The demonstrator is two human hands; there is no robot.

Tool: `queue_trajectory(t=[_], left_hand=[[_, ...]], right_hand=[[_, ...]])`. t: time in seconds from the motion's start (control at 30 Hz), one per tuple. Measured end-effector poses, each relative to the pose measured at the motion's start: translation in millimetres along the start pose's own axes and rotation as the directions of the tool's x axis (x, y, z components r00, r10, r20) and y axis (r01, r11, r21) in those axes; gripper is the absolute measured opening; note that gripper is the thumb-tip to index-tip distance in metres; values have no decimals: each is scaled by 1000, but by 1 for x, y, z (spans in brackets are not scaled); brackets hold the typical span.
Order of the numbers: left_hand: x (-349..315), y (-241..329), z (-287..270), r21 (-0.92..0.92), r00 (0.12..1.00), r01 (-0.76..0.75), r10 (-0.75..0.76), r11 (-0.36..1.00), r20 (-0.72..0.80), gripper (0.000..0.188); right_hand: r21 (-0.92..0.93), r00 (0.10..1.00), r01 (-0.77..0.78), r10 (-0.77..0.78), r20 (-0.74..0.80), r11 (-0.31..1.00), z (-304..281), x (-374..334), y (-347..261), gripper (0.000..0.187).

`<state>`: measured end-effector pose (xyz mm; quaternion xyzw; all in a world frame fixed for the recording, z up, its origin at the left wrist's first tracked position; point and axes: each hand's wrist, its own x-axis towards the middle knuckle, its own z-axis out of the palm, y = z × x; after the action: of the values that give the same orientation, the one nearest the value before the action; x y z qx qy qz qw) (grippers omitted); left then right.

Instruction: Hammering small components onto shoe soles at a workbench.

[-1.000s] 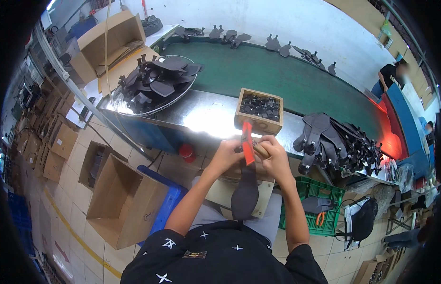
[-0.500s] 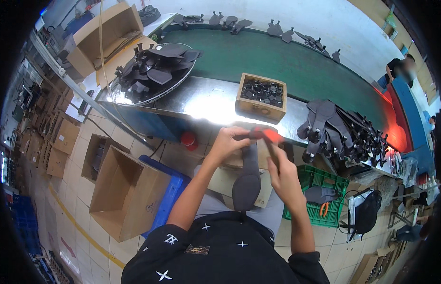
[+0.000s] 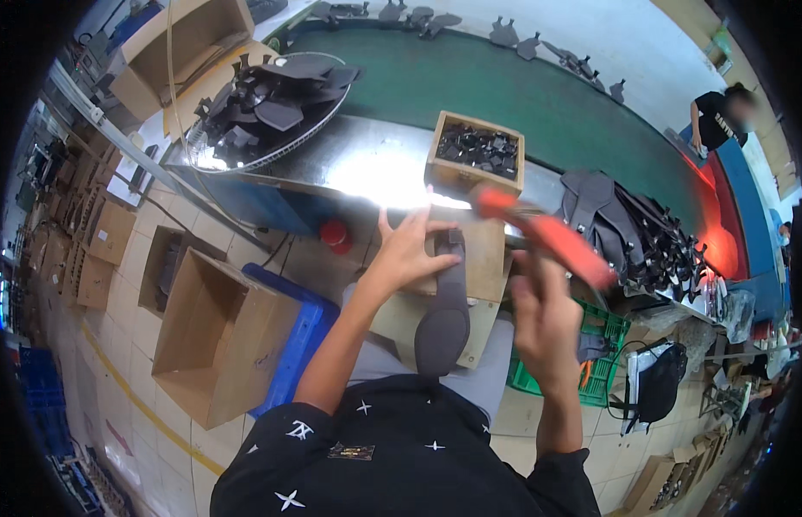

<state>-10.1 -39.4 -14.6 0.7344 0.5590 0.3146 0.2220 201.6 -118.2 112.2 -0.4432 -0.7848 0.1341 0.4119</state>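
A dark grey shoe insole (image 3: pixel 444 320) with a narrow heel end lies lengthwise over a wooden block (image 3: pixel 482 271) in front of me. My left hand (image 3: pixel 408 252) is beside its heel end, fingers spread, with the thumb lying on the insole. Blurred by motion, my right hand (image 3: pixel 546 320) is closed around a red-headed hammer (image 3: pixel 566 241), raised to the right of the block. Beyond the block, a wooden box (image 3: pixel 474 183) holds many small black pieces.
A metal ledge (image 3: pixel 366 164) edges a green conveyor belt (image 3: pixel 418 77). On it sit a wire basket (image 3: pixel 291 162) of dark insoles, left, and a pile of insoles (image 3: pixel 621 220), right. Cardboard boxes (image 3: pixel 220 345) stand left; a green crate (image 3: pixel 603 383) stands right. Another person (image 3: pixel 718 121) is far right.
The hammer has swung up and right, away from the insole's heel end. My left hand's fingers have spread from a pinch there. The view has shifted slightly.
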Motion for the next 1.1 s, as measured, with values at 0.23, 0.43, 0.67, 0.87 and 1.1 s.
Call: queue_trajectory(t=[0.23, 0.43, 0.67, 0.87, 1.1], left_hand=[[-9, 8, -6, 105, 989, -142, 147, 984, -33, 39], [-58, 75, -55, -511, 960, -135, 240, 849, 146, 25], [-117, 114, -80, -798, 947, 219, 75, 561, 312, 32], [-129, 111, -87, -847, 872, 337, 202, 411, 445, 26], [-130, 115, -83, -882, 668, 361, 576, 301, 470, 23]], right_hand=[[70, 974, -182, 170, 148, 981, 21, -11, 22, 23], [-76, 998, -40, 43, 36, 996, 12, -9, 37, 33], [-367, 867, 315, -108, 486, 875, 41, -10, 52, 46], [759, 859, -305, -177, 480, 576, 14, -22, -10, 46], [815, 765, -32, -511, 393, 578, -5, -14, -36, 49]])
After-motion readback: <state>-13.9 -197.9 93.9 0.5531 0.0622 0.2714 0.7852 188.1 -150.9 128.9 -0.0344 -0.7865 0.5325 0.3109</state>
